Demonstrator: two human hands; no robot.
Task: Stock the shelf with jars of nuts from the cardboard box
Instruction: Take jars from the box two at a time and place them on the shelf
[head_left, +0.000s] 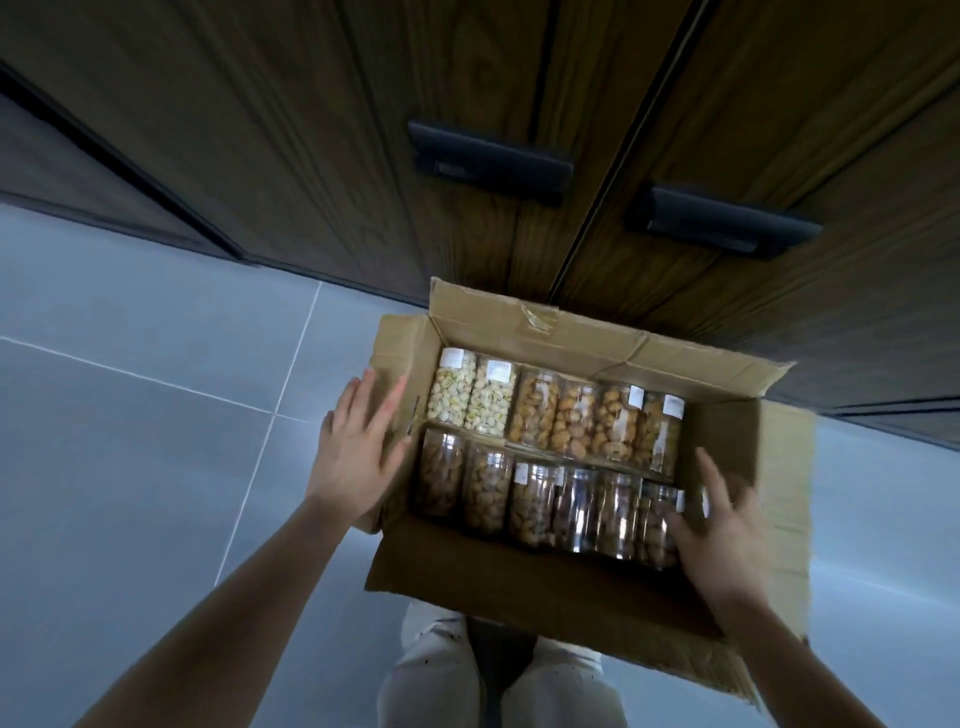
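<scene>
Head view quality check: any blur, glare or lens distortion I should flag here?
Head view: the right hand is motion-blurred over the cardboard box, the left hand sharper; wide-angle distortion splays the cabinet doors; soft glare on the floor tiles; the darker near-row jars show reflections, contents hard to read.

Bare forearms, light speckled trousers (441, 670)

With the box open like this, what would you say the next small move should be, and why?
Probably curl the right hand around the jar under it and lift. That hand is open at the row's end, the left hand rests on the box flap, and no jar is held.
</scene>
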